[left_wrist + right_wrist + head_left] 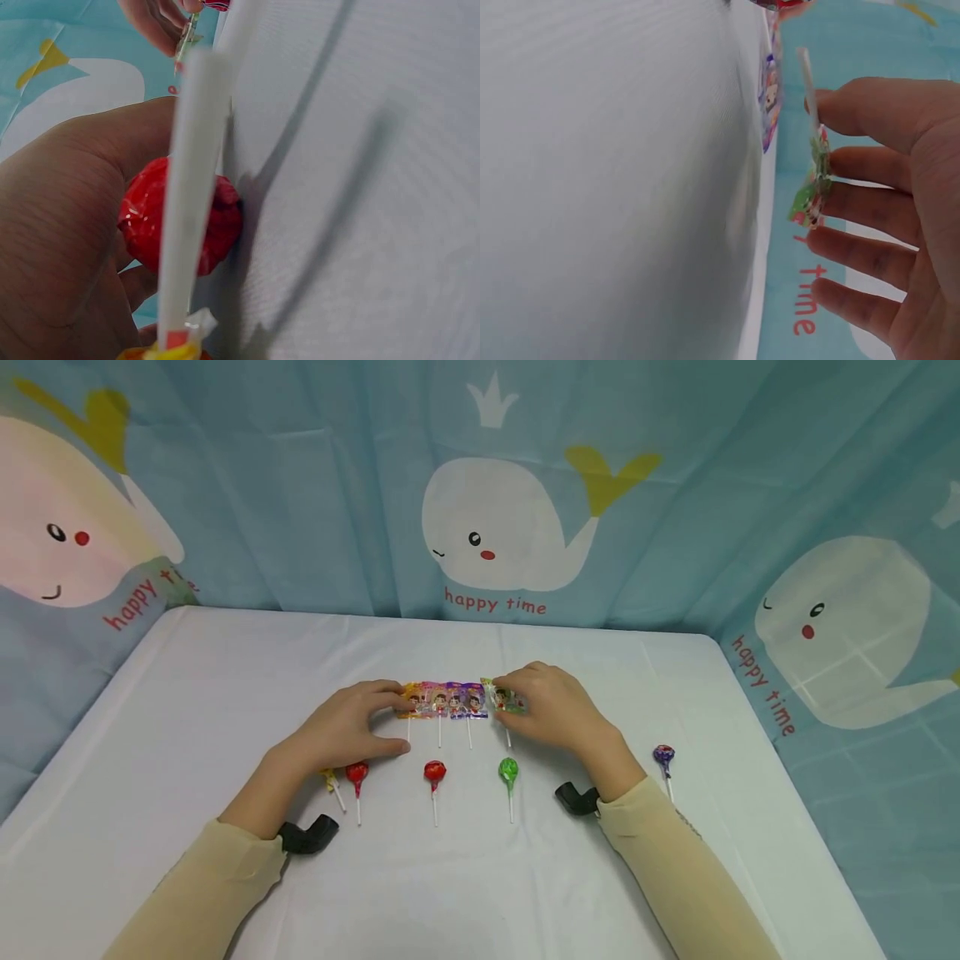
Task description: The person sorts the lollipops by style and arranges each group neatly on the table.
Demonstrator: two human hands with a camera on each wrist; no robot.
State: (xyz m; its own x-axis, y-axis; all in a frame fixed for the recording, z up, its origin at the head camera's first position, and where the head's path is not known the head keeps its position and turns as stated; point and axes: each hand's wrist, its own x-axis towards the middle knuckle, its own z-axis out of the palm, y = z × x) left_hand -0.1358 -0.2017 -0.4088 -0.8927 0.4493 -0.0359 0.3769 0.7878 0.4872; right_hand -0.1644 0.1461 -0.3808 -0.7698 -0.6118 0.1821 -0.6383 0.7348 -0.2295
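Observation:
A row of flat lollipops (454,700) in orange, pink and purple wrappers lies at the table's middle, sticks toward me. At its left end, the fingertips of my left hand (348,722) touch the orange-wrapped lollipop (408,713), the thumb standing apart. By the row's right end my right hand (551,706) pinches a green-wrapped flat lollipop (817,180) between thumb and fingers. Nearer me are a red round lollipop (357,772) beside the left wrist, another red lollipop (434,772) and a green round lollipop (508,770). A yellow-wrapped lollipop (330,781) is partly hidden by the left hand.
A purple lollipop (663,757) lies right of the right forearm. Black wrist-camera mounts (309,835) jut inward from both wrists. The white-covered table (420,893) backs onto a blue curtain (315,510) with whale prints.

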